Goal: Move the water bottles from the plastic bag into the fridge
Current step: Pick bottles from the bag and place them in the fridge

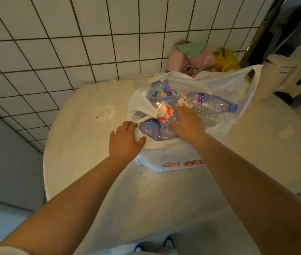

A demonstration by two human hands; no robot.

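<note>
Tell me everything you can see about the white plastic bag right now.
The white plastic bag is thin, crinkled film with red print on its near side. It sits on the pale round table, mouth open upward, a loop handle sticking up at the far right. Clear water bottles with purple labels lie jumbled inside. The left hand grips its near rim; the right hand reaches in onto the bottles.

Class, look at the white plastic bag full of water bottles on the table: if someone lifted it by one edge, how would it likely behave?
The plastic bag would probably sag and fold, since its thin film already crumples where the left hand grips its rim. It likely feels heavy, as several water bottles fill it. Those lying loose near the open mouth might slide or roll out if it tilts.
</note>
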